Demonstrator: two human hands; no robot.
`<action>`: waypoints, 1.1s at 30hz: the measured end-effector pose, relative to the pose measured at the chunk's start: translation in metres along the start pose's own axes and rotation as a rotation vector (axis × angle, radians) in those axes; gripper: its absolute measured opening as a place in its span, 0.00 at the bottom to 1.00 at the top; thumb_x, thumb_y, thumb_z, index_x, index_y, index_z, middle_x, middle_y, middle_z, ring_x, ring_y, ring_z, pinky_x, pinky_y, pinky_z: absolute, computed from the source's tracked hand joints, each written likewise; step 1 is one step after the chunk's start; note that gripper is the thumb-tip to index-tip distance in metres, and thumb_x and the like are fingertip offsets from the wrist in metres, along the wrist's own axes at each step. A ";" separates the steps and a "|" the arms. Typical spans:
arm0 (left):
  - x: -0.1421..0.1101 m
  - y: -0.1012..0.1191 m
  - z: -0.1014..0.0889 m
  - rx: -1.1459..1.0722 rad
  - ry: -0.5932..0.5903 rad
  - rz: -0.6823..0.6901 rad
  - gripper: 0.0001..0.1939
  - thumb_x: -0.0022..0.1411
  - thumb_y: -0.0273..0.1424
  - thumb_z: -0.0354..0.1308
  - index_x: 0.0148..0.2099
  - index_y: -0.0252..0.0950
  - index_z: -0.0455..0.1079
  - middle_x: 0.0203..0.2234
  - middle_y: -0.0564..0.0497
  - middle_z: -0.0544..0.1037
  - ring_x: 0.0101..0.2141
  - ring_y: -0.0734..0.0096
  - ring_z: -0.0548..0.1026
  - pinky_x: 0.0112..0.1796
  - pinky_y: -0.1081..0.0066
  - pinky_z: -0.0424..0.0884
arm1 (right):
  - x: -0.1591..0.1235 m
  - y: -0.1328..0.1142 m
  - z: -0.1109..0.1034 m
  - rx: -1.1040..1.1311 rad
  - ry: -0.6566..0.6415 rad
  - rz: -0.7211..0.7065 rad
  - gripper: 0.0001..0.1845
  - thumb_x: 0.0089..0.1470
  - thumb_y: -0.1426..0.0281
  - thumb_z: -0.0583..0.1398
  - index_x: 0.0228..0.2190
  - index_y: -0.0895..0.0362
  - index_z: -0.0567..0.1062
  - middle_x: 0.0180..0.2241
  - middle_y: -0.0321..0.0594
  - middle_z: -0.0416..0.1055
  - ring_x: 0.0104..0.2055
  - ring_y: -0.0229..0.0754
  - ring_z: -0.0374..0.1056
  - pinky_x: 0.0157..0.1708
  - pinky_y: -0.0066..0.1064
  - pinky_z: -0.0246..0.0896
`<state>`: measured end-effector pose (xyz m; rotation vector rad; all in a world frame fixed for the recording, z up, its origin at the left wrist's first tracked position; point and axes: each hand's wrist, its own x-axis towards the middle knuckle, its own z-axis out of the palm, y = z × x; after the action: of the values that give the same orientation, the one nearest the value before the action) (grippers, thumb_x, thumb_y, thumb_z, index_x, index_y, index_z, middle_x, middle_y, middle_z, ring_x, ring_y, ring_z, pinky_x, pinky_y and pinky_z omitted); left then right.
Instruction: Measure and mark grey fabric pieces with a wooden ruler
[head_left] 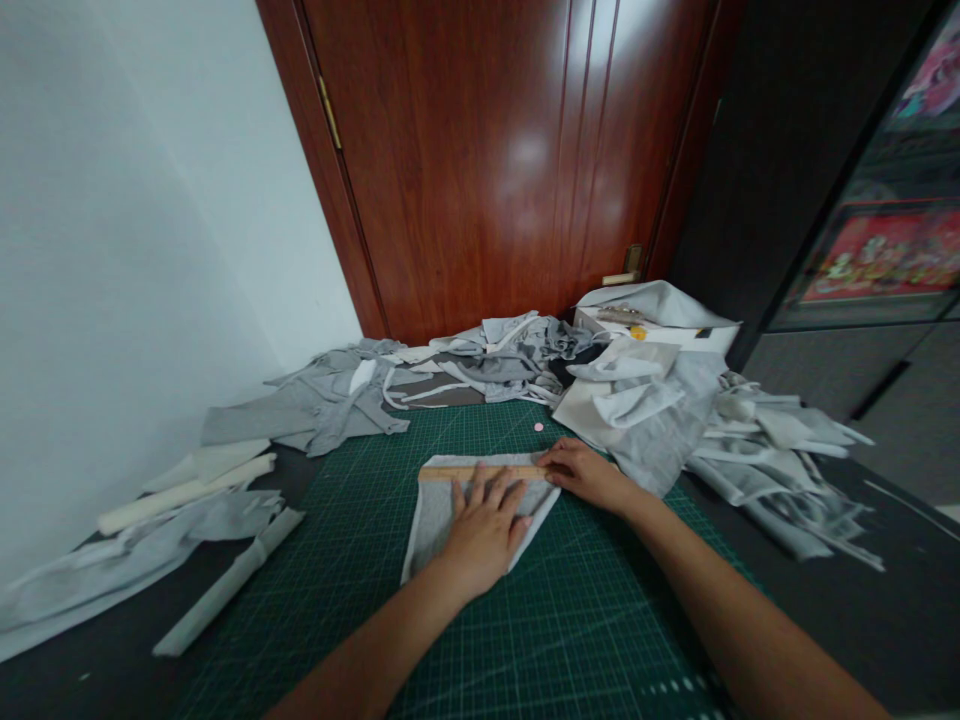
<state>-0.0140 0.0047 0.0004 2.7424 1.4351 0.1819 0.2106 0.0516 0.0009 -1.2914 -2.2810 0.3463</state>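
Note:
A piece of grey fabric (433,515) lies flat on the green cutting mat (570,620). Across its upper part runs a wooden ruler (442,473). My left hand (484,530) rests palm down on the fabric, fingers spread and fingertips on the ruler. At the ruler's right end, the fingers of my right hand (589,474) are bent and closed on it, beside the fabric's right edge. A small pink disc (538,427) sits on the mat just beyond the fabric.
Grey cloth scraps (322,395) are heaped along the back left. A white box (712,338) with fabric over it stands at back right, near more strips (787,470). Rolled fabric (232,580) lies at left. A wooden door (480,170) is behind the table.

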 end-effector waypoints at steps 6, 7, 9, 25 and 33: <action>-0.001 -0.001 -0.006 -0.027 -0.057 0.015 0.27 0.69 0.44 0.33 0.67 0.47 0.47 0.66 0.55 0.48 0.65 0.52 0.35 0.57 0.34 0.40 | 0.000 -0.001 0.000 -0.058 0.016 -0.001 0.15 0.55 0.73 0.58 0.44 0.57 0.76 0.40 0.45 0.69 0.44 0.43 0.65 0.48 0.33 0.59; -0.001 -0.001 -0.006 -0.032 -0.055 0.018 0.26 0.69 0.45 0.33 0.67 0.47 0.48 0.66 0.55 0.48 0.65 0.53 0.35 0.57 0.34 0.39 | 0.000 -0.001 0.000 -0.066 0.017 -0.001 0.15 0.55 0.73 0.58 0.44 0.56 0.76 0.40 0.45 0.69 0.45 0.44 0.65 0.48 0.33 0.59; -0.001 -0.001 -0.006 -0.041 -0.045 0.023 0.27 0.69 0.46 0.32 0.66 0.48 0.48 0.66 0.55 0.48 0.65 0.53 0.35 0.57 0.34 0.38 | 0.001 -0.001 0.000 -0.079 0.017 -0.004 0.15 0.55 0.73 0.58 0.45 0.56 0.77 0.40 0.45 0.68 0.45 0.44 0.65 0.48 0.34 0.59; -0.003 -0.001 -0.006 -0.032 -0.001 0.016 0.26 0.69 0.45 0.35 0.65 0.47 0.52 0.66 0.50 0.49 0.65 0.51 0.39 0.57 0.35 0.39 | 0.006 0.007 0.006 -0.051 0.099 0.012 0.13 0.56 0.69 0.58 0.43 0.56 0.77 0.39 0.45 0.69 0.44 0.44 0.65 0.48 0.34 0.59; -0.004 -0.003 -0.001 -0.034 0.024 0.016 0.26 0.69 0.45 0.36 0.65 0.47 0.52 0.66 0.50 0.50 0.65 0.49 0.40 0.57 0.34 0.38 | 0.052 0.027 0.008 -0.221 0.219 0.293 0.13 0.58 0.71 0.54 0.43 0.60 0.74 0.42 0.50 0.70 0.44 0.44 0.68 0.47 0.33 0.58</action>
<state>-0.0186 0.0030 0.0003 2.7345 1.4025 0.2391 0.2036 0.1098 -0.0032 -1.6915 -1.9910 0.0453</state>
